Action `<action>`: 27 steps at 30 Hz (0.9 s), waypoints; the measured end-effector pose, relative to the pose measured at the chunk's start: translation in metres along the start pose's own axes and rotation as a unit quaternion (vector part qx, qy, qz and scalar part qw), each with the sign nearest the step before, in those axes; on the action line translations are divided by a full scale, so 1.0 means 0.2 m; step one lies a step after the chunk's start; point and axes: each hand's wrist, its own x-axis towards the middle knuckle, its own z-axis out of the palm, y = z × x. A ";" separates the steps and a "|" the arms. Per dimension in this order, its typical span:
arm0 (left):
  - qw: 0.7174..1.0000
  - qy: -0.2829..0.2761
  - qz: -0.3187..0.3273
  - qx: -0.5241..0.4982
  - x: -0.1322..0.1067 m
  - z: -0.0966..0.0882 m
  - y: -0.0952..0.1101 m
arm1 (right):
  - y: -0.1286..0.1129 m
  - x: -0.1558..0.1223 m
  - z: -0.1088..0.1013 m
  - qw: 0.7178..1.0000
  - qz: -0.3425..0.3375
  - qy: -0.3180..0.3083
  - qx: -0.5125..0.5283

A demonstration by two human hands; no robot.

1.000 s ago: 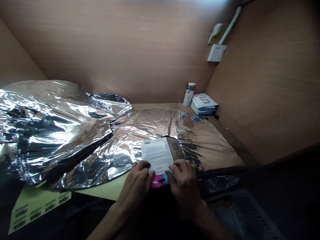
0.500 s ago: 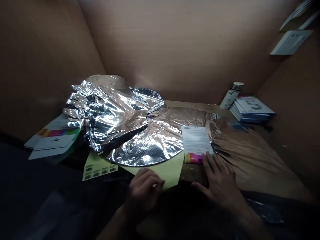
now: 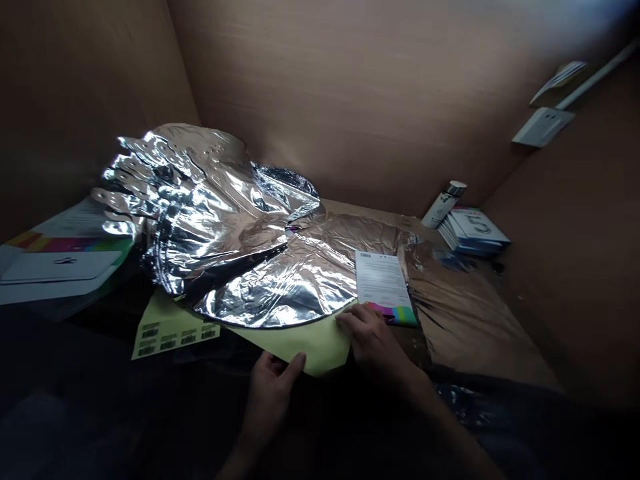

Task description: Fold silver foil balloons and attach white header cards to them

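**Two bare hands at a pale yellow-green paper sheet [image 3: 300, 350], head-camera view.** The landmark is a large, crumpled silver foil balloon [image 3: 240, 253] lying on a light wooden desk [image 3: 350, 208]. The paper sheet lies at the balloon's lower rim, its upper edge appearing to pass beneath the foil.

The right hand [image 3: 373, 343] is open, its fingers resting flat on the sheet's right end, just below a white printed leaflet with a rainbow-coloured strip [image 3: 383, 283], which lies on the balloon's right lobe. The left hand [image 3: 273, 400] sits at the sheet's lower edge with fingers curled and thumb raised; whether it pinches the paper cannot be told. The hands are well apart, and neither is clearly clamped on anything.

Handling note: flat fingers spread the pressure, so thin paper is less likely to crease, while a light hold at the edge avoids dragging the foil.

Also shown: left of the balloon, a white card with a rainbow band [image 3: 60, 263]; below it, a yellow-green label sheet with black barcodes [image 3: 175, 337]; beyond the right lobe, a white cylindrical bottle with a metal cap [image 3: 443, 205], a stack of white booklets [image 3: 473, 230] and a white wall socket [image 3: 543, 127].
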 end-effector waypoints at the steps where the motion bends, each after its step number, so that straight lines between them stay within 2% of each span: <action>1: 1.000 0.004 -0.001 0.001 0.00 0.00 0.00 | -0.01 0.02 -0.01 1.000 0.007 -0.012 -0.002; 10: 1.000 -0.001 -0.016 -0.018 0.01 -0.02 -0.03 | -0.02 0.01 -0.07 0.997 0.033 -0.032 0.056; 13: 1.000 0.001 -0.018 -0.014 0.01 -0.02 -0.02 | -0.02 0.05 -0.07 0.999 0.029 -0.042 0.011; 18: 1.000 -0.002 -0.003 -0.021 0.00 -0.01 -0.02 | -0.04 0.14 0.00 0.993 0.014 -0.046 -0.105; 20: 1.000 -0.001 0.002 -0.024 0.00 -0.01 -0.02 | -0.05 0.14 0.00 0.993 0.001 -0.048 -0.112; 23: 1.000 0.003 -0.010 -0.025 0.00 -0.01 -0.01 | -0.01 0.09 -0.09 0.999 0.040 -0.016 -0.003; 25: 0.999 0.003 -0.023 -0.025 0.00 -0.01 0.00 | 0.08 0.05 -0.19 0.989 0.108 0.021 0.100; 27: 0.999 0.015 -0.032 -0.020 0.00 -0.01 0.02 | 0.19 0.03 -0.29 0.975 0.162 0.028 0.152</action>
